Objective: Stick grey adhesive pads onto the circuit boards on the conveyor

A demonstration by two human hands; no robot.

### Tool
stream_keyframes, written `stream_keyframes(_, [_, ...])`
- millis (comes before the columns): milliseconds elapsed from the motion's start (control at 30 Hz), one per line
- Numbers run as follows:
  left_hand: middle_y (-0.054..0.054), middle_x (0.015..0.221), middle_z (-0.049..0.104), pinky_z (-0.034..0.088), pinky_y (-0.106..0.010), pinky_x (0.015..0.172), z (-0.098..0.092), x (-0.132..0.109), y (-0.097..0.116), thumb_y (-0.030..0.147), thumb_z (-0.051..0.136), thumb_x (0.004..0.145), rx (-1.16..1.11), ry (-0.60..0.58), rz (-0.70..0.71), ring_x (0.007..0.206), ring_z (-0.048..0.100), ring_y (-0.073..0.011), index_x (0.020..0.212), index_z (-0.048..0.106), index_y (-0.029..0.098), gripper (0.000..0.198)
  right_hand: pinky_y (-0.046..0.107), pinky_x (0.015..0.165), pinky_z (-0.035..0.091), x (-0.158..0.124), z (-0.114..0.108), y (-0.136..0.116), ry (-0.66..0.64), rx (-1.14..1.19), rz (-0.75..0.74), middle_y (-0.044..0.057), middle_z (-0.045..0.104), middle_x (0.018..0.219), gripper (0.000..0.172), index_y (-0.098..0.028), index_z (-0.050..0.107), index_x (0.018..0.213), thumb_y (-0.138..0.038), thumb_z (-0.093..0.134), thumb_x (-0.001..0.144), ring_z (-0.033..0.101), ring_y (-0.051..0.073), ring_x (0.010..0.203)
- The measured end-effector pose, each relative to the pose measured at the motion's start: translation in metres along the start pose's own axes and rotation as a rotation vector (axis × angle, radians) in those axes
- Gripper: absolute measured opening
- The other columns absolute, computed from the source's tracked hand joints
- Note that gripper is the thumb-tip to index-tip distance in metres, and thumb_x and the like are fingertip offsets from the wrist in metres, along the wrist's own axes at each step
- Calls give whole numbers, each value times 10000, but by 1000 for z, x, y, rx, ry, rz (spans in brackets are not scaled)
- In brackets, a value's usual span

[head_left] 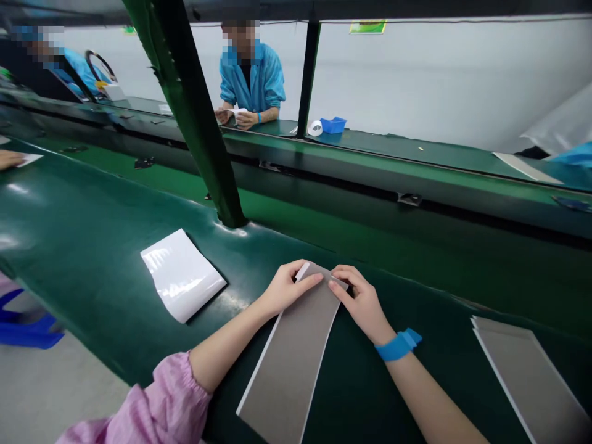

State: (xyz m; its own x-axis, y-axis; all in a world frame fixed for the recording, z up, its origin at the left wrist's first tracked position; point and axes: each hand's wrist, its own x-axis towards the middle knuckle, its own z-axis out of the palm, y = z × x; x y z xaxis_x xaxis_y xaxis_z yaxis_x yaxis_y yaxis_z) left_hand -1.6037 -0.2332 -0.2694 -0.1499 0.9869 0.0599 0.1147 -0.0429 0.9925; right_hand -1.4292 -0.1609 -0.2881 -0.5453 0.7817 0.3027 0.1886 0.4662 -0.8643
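A long grey sheet (291, 364) with a white edge lies on the dark green worktable (92, 234), reaching from the near edge to my hands. My left hand (287, 287) pinches the sheet's far end, fingers closed on its top left corner. My right hand (361, 299), with a blue wristband, pinches the same far end at its right corner. The corner of the sheet is slightly lifted between the two hands.
A glossy white sheet (182, 274) lies to the left. A stack of grey sheets (527, 370) sits at the right. A green slanted post (194, 117) rises ahead. Beyond a conveyor, a person in blue (252, 80) works; a blue tray (333, 125) stands nearby.
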Motion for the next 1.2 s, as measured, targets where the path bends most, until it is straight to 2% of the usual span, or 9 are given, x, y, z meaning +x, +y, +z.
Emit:
stream_keyframes(233, [0, 686, 573, 374, -241, 580, 1, 0, -1, 440, 641, 785, 6, 23, -29, 623, 495, -122, 765, 640, 147, 294, 355, 781, 518, -1, 0, 7, -2, -30, 0, 99, 621, 969, 280, -203, 654, 830, -477, 599, 849, 609, 225, 902])
stream_keyframes(467, [-8, 726, 596, 398, -238, 588, 0, 0, -1, 425, 657, 768, -23, 7, -57, 655, 521, -131, 797, 637, 151, 276, 360, 776, 525, 1, 0, 4, -9, -42, -7, 100, 631, 948, 301, -209, 662, 817, -502, 600, 840, 612, 228, 895])
stream_keyframes(600, [5, 681, 563, 371, -231, 557, 0, 0, 0, 435, 657, 760, -26, -10, -65, 614, 487, -116, 762, 619, 149, 289, 337, 721, 532, 0, -2, 3, 12, 9, 39, 110, 630, 971, 378, -202, 664, 805, -572, 594, 821, 616, 217, 864])
stream_keyframes(800, [24, 620, 488, 341, -222, 526, 0, 0, -4, 430, 665, 757, 2, -105, -47, 591, 437, -103, 659, 569, 152, 310, 340, 738, 536, 4, -2, 4, 42, 72, 78, 119, 630, 984, 446, -197, 681, 779, -633, 586, 801, 622, 229, 913])
stream_keyframes(900, [19, 631, 517, 348, -219, 523, -1, 1, -6, 445, 677, 756, -14, -69, -52, 584, 456, -101, 697, 604, 144, 315, 336, 698, 537, 3, 0, -1, 96, 35, 63, 116, 634, 961, 449, -198, 678, 772, -624, 549, 832, 623, 228, 890])
stream_keyframes(967, [10, 650, 550, 364, -218, 525, -2, 2, -6, 464, 689, 747, -38, -38, -71, 581, 480, -103, 729, 629, 139, 331, 343, 700, 541, -8, -3, -9, 148, -31, 40, 109, 638, 956, 406, -209, 678, 814, -584, 530, 863, 626, 229, 887])
stream_keyframes(1033, [-4, 678, 586, 388, -220, 532, -2, 2, -7, 486, 702, 734, -82, -49, -92, 593, 518, -114, 754, 644, 137, 354, 354, 725, 548, -33, -12, -16, 194, -147, 10, 103, 646, 980, 342, -234, 681, 879, -533, 515, 890, 631, 240, 921])
stream_keyframes(1100, [-15, 700, 612, 409, -226, 539, -1, 1, -7, 502, 715, 721, -137, -81, -111, 608, 551, -127, 762, 646, 141, 370, 352, 691, 553, -70, -29, -20, 226, -314, -8, 97, 654, 1023, 285, -275, 684, 931, -501, 514, 898, 639, 249, 934])
stream_keyframes(1200, [-9, 683, 606, 407, -229, 536, 2, 0, -7, 502, 724, 711, -172, -107, -112, 600, 559, -129, 725, 625, 148, 368, 350, 570, 529, -128, -62, -18, 253, -544, -28, 81, 665, 984, 222, -333, 690, 939, -500, 566, 864, 651, 252, 832])
